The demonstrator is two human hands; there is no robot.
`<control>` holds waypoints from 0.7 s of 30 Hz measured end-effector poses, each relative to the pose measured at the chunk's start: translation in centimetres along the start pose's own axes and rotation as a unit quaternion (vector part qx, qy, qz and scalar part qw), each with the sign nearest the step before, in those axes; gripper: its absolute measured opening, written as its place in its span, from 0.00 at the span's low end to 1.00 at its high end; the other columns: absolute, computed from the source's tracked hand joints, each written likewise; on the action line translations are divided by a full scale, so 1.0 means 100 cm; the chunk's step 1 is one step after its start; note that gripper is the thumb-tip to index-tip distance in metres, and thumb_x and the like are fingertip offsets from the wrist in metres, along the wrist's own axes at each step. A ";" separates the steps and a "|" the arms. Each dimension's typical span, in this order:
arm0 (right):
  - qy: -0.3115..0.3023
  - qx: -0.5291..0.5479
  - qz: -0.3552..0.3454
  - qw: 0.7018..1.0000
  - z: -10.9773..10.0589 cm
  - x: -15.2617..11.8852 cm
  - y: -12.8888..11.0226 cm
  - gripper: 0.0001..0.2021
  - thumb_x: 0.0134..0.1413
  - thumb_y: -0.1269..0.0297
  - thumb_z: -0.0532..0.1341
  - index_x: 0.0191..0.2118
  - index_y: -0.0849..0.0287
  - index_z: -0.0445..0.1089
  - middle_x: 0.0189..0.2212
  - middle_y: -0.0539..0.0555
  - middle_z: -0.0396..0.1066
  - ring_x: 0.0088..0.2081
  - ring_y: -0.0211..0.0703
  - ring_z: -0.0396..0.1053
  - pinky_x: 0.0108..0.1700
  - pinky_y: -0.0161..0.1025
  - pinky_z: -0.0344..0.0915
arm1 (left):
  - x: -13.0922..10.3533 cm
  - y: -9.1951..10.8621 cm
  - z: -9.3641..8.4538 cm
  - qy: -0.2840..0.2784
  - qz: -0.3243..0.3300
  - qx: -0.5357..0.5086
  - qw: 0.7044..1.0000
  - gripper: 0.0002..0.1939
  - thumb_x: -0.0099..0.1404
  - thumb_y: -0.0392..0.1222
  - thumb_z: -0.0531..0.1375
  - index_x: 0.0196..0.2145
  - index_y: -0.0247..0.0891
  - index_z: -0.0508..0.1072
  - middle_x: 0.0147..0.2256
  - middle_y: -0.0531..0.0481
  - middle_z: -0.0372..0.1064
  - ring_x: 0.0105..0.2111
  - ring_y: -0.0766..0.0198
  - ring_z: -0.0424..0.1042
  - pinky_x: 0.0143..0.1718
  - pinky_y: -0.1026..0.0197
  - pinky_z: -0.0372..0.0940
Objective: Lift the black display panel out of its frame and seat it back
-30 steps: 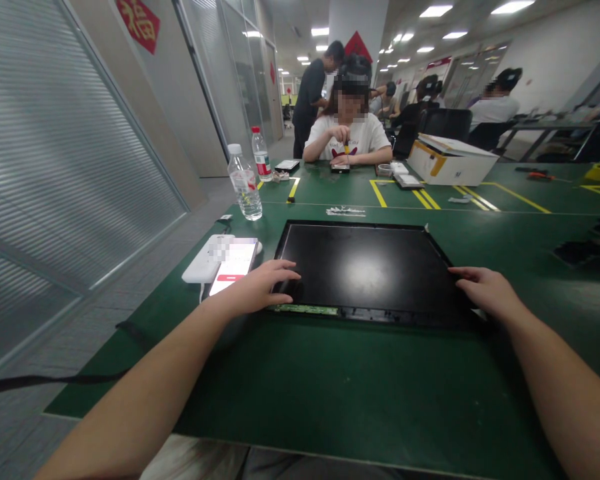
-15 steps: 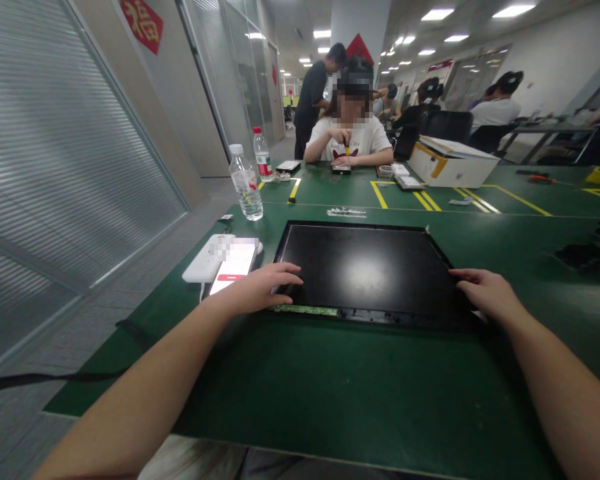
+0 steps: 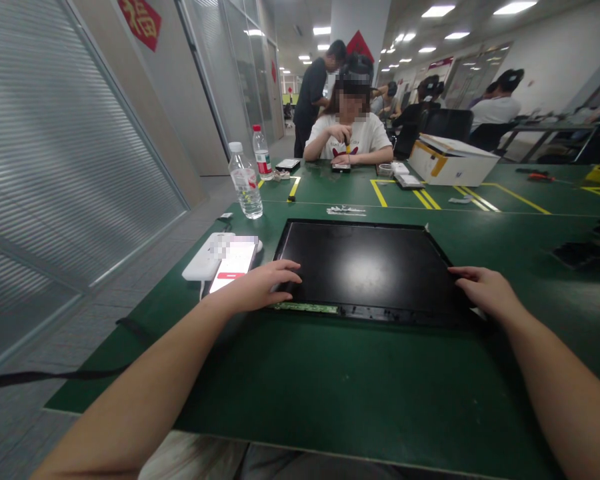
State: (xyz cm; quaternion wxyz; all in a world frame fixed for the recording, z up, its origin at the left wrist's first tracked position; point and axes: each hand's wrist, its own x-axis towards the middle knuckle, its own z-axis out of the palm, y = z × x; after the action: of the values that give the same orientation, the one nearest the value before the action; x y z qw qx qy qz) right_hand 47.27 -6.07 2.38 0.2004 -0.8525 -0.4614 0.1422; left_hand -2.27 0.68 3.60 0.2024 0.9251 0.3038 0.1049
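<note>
A black flat screen panel [image 3: 365,267] lies face up on the green table [image 3: 330,387], with a green circuit strip [image 3: 307,308] along its near edge. My left hand [image 3: 267,285] rests at the panel's left edge, its fingers apart and reaching over the surface. At the right edge, my right hand [image 3: 487,291] has its thumb and fingers pressed together on the panel's frame. A lit phone [image 3: 234,261] lies beside my left hand, next to a white device [image 3: 207,257].
Two water bottles [image 3: 246,183] stand at the back left. Across the table sits a person [image 3: 347,137] holding a yellow tool over a small part. A white box [image 3: 453,160] is at the back right, and dark material [image 3: 587,250] lies at the far right.
My left thumb has shifted up slightly. The person across has raised the hand on the tool a little. The panel has not visibly moved on the table.
</note>
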 end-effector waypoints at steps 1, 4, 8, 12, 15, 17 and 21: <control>-0.001 0.002 0.000 1.000 0.000 0.001 0.001 0.22 0.56 0.70 0.60 0.54 0.64 0.82 0.36 0.57 0.80 0.35 0.45 0.73 0.39 0.39 0.65 | 0.000 -0.001 0.000 0.003 -0.001 -0.001 1.000 0.17 0.70 0.40 0.64 0.55 0.43 0.78 0.66 0.40 0.66 0.66 0.47 0.67 0.65 0.46 0.65; -0.002 0.010 0.001 1.000 0.001 0.002 0.004 0.22 0.56 0.70 0.60 0.54 0.64 0.81 0.38 0.58 0.81 0.36 0.45 0.73 0.40 0.40 0.66 | -0.001 -0.001 0.000 0.005 -0.006 0.000 1.000 0.17 0.70 0.43 0.64 0.55 0.43 0.78 0.66 0.40 0.66 0.65 0.48 0.67 0.65 0.46 0.65; -0.001 0.039 0.014 0.999 0.003 0.004 0.007 0.23 0.53 0.70 0.61 0.54 0.63 0.81 0.40 0.59 0.81 0.36 0.45 0.74 0.40 0.40 0.67 | 0.000 0.000 -0.002 0.004 -0.025 0.014 1.000 0.19 0.71 0.48 0.62 0.56 0.42 0.78 0.65 0.40 0.67 0.65 0.47 0.68 0.65 0.46 0.65; -0.003 0.087 0.027 0.996 0.006 0.006 0.009 0.23 0.50 0.71 0.62 0.53 0.62 0.81 0.43 0.60 0.81 0.36 0.45 0.74 0.38 0.39 0.68 | 0.004 0.000 -0.002 0.053 -0.083 0.059 0.993 0.20 0.75 0.46 0.53 0.55 0.38 0.79 0.63 0.37 0.69 0.62 0.46 0.70 0.65 0.42 0.65; -0.005 0.095 0.033 0.995 0.007 0.009 0.013 0.23 0.50 0.71 0.62 0.52 0.61 0.81 0.42 0.60 0.81 0.37 0.45 0.74 0.38 0.38 0.68 | 0.006 -0.004 0.001 0.106 -0.146 0.091 0.979 0.21 0.73 0.42 0.52 0.55 0.33 0.79 0.63 0.33 0.68 0.63 0.43 0.69 0.66 0.40 0.64; -0.011 0.102 0.035 0.994 0.009 0.012 0.016 0.23 0.50 0.71 0.62 0.52 0.61 0.81 0.41 0.59 0.81 0.37 0.44 0.74 0.37 0.38 0.67 | 0.007 -0.007 0.005 0.129 -0.181 0.098 0.970 0.22 0.71 0.39 0.53 0.56 0.31 0.78 0.64 0.31 0.67 0.64 0.41 0.68 0.68 0.39 0.62; -0.012 0.111 0.030 0.993 0.011 0.016 0.021 0.23 0.49 0.70 0.63 0.52 0.60 0.81 0.37 0.58 0.79 0.34 0.44 0.73 0.34 0.37 0.66 | 0.009 -0.012 0.014 0.149 -0.212 0.081 0.962 0.23 0.70 0.37 0.53 0.58 0.31 0.77 0.65 0.31 0.64 0.67 0.42 0.65 0.69 0.38 0.60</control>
State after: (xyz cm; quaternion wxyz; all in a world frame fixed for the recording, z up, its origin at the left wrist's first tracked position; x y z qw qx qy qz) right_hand 49.21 -5.57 0.31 0.2840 -0.8367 -0.4191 0.2087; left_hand -1.74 1.67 1.92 0.0968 0.8268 0.5271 0.1711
